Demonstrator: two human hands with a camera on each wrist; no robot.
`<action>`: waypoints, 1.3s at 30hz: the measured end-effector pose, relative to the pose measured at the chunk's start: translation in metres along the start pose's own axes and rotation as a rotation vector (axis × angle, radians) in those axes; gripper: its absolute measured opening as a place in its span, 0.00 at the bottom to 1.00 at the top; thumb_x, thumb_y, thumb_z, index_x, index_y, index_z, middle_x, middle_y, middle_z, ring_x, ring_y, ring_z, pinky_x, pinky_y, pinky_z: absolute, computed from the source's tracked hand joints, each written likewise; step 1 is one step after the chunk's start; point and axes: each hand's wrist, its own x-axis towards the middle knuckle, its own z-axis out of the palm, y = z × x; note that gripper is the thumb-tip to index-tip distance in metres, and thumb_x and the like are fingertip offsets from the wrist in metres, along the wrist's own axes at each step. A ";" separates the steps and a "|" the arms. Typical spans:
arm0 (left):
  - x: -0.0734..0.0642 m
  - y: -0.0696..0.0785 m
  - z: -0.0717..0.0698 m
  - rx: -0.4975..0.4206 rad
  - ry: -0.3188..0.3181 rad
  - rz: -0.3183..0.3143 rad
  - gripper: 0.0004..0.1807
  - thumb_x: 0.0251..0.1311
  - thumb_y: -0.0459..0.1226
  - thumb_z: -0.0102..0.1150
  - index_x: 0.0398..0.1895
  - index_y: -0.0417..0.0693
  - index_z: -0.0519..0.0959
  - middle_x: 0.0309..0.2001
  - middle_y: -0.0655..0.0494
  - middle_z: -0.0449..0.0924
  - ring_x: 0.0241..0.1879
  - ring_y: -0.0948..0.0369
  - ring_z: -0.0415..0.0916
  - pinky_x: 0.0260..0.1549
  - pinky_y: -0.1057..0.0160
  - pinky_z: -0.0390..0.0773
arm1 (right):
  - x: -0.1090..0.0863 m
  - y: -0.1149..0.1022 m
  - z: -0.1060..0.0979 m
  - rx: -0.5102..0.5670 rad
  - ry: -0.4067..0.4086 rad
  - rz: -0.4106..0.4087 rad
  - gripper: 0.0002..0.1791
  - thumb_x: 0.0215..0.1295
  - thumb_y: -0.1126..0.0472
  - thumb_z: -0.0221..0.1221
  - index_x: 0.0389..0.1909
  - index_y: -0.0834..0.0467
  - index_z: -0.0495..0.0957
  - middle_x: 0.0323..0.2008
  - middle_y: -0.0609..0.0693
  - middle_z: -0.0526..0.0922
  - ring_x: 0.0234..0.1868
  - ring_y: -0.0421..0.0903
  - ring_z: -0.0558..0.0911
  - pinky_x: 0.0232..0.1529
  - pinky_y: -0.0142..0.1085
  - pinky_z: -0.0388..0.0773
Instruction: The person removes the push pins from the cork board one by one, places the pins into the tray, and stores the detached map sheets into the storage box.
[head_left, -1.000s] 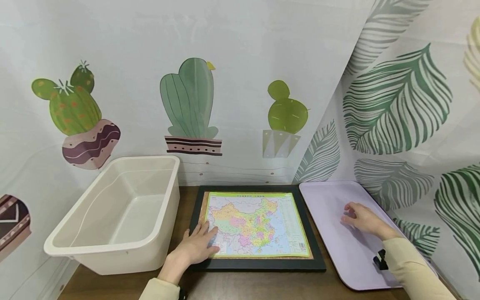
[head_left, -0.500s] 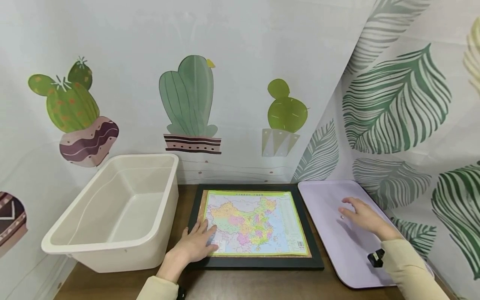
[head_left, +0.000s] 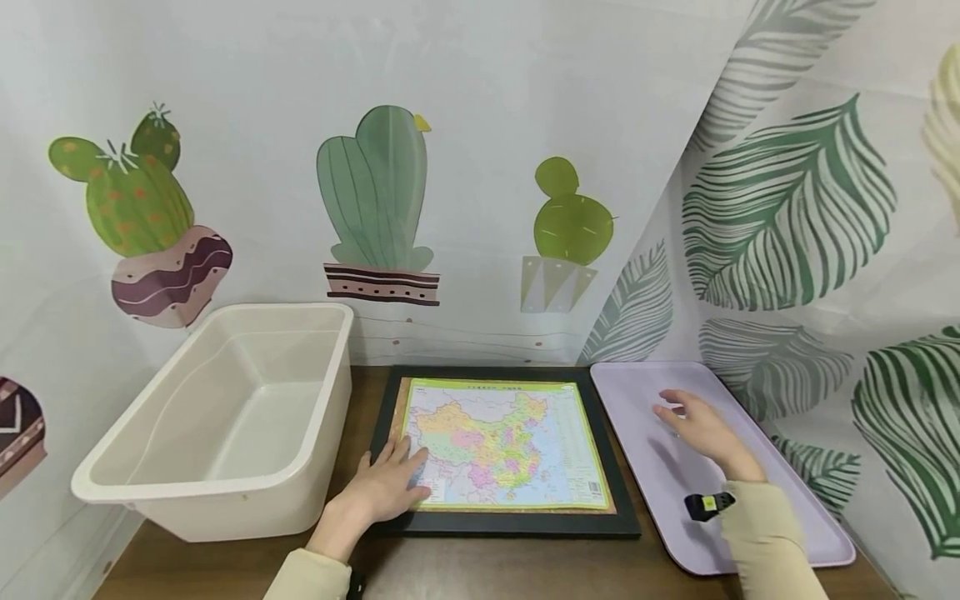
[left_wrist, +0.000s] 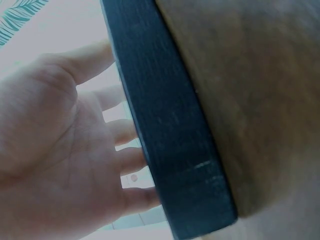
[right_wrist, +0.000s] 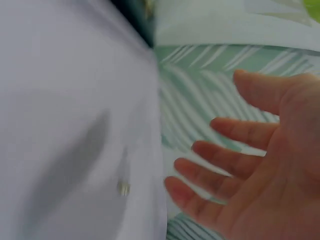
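Observation:
A map (head_left: 476, 446) with a green border lies on a cork board (head_left: 401, 417) in a black frame (head_left: 517, 524). My left hand (head_left: 386, 485) rests spread over the frame's left side, its fingertips on the map's left edge. From below, the left wrist view shows the same hand (left_wrist: 65, 135) along the black frame edge (left_wrist: 170, 130). Above the lavender tray (head_left: 637, 458) hovers my right hand (head_left: 701, 429). Its fingers are loosely spread and hold nothing in the right wrist view. A tiny shiny piece (right_wrist: 123, 188) lies on the tray there; its kind is too blurred to name.
A deep cream tub (head_left: 217, 482) stands at the left of the brown table (head_left: 435, 562). Behind everything hangs a white cloth (head_left: 480, 208) printed with cacti and leaves. A small black device (head_left: 708, 506) is worn at my right wrist.
My right hand has shifted left over the tray and a bit toward its back. The left hand stays on the frame and map. The head view has shifted slightly.

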 end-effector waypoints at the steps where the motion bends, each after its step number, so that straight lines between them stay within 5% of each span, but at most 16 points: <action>1: 0.000 0.000 -0.001 0.002 0.003 0.001 0.35 0.67 0.51 0.57 0.72 0.45 0.65 0.74 0.36 0.51 0.73 0.39 0.43 0.62 0.27 0.45 | 0.000 -0.005 0.002 0.030 0.000 0.020 0.31 0.75 0.51 0.53 0.64 0.73 0.65 0.61 0.73 0.69 0.58 0.70 0.72 0.50 0.57 0.75; 17: 0.000 0.000 0.000 0.014 0.002 -0.001 0.35 0.67 0.51 0.57 0.72 0.46 0.65 0.74 0.36 0.51 0.73 0.38 0.44 0.62 0.27 0.46 | 0.006 -0.057 0.038 0.419 -0.020 0.194 0.32 0.77 0.52 0.49 0.68 0.72 0.59 0.64 0.72 0.65 0.60 0.66 0.70 0.50 0.52 0.78; 27: -0.001 0.000 -0.001 0.014 0.002 -0.004 0.35 0.67 0.52 0.57 0.72 0.46 0.65 0.74 0.36 0.52 0.73 0.38 0.44 0.62 0.27 0.45 | 0.018 -0.079 0.059 0.506 -0.003 0.308 0.27 0.78 0.57 0.46 0.67 0.72 0.61 0.62 0.72 0.66 0.56 0.67 0.73 0.45 0.48 0.81; 39: 0.001 -0.002 0.002 0.019 -0.001 -0.003 0.35 0.67 0.52 0.56 0.73 0.47 0.64 0.74 0.37 0.51 0.73 0.38 0.45 0.62 0.28 0.45 | 0.021 -0.095 0.086 0.441 0.023 0.346 0.25 0.77 0.58 0.46 0.66 0.72 0.64 0.60 0.70 0.69 0.53 0.63 0.76 0.45 0.49 0.80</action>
